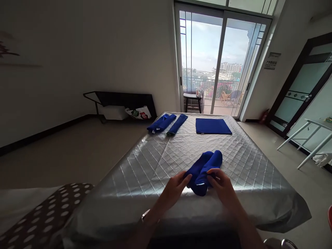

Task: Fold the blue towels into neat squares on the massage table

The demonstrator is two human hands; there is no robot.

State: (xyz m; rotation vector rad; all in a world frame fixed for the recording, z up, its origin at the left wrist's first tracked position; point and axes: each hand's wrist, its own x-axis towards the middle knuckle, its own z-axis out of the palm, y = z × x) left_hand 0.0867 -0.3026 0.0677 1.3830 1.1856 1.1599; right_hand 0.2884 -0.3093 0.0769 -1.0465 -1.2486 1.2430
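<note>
A crumpled, partly rolled blue cloth (203, 169) is held just over the near part of a table with a silver quilted cover (145, 166). My left hand (178, 183) pinches its left edge, and my right hand (219, 180) grips its right side between thumb and fingers. Farther back lies a flat, rectangular blue cloth (213, 126). To its left are a narrow rolled blue cloth (177, 124) and a looser blue bundle (161, 123) near the table's far left corner.
A brown polka-dot fabric (52, 214) is at the lower left. Beyond the table stand a dark stool (192, 97) and a sliding glass door (223, 62). A black frame (124, 100) lies along the left wall, and a white-legged table (315, 129) stands at right.
</note>
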